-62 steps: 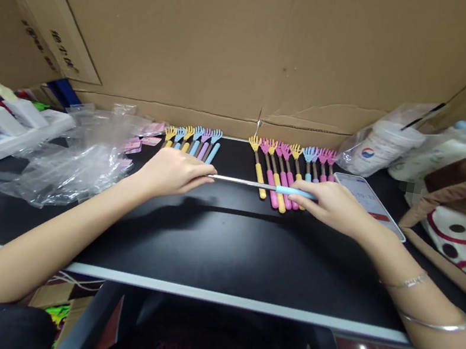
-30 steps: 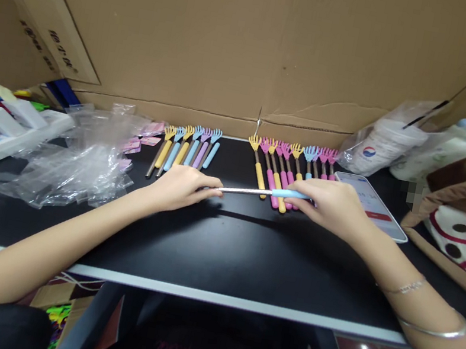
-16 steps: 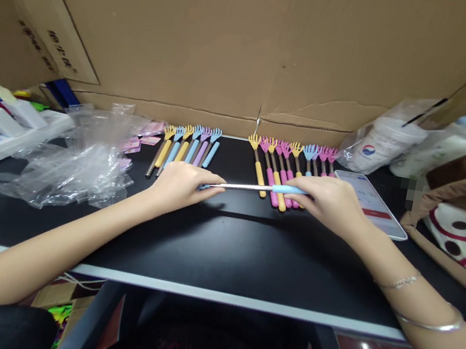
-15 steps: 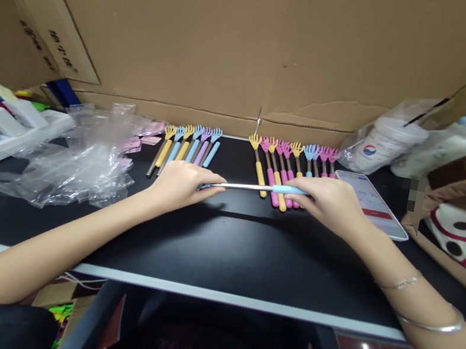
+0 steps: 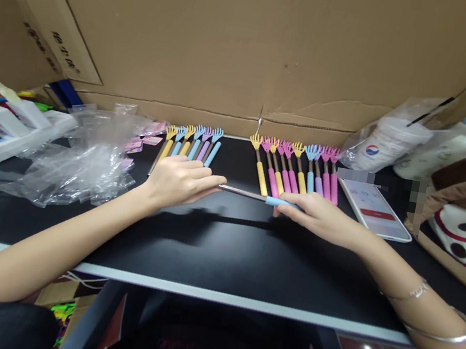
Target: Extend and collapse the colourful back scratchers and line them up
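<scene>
Black table [image 5: 210, 254], two rows of claw-headed sticks [image 5: 262, 178], clear bags [image 5: 75, 171], phone [image 5: 373, 208]

passable: front desktop [image 5: 217, 262] | blocked left: plastic bags [image 5: 76, 165] | rear: backscratchers [image 5: 262, 178], cardboard wall [image 5: 195, 29] | right: phone [image 5: 381, 216], cup [image 5: 377, 146]

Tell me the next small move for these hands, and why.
Perhaps ease the right hand toward the left hand, to slide the blue handle along the metal rod: a bare length of rod shows between the hands, and the claw-headed sticks in the right row seem to show less bare shaft.
</scene>
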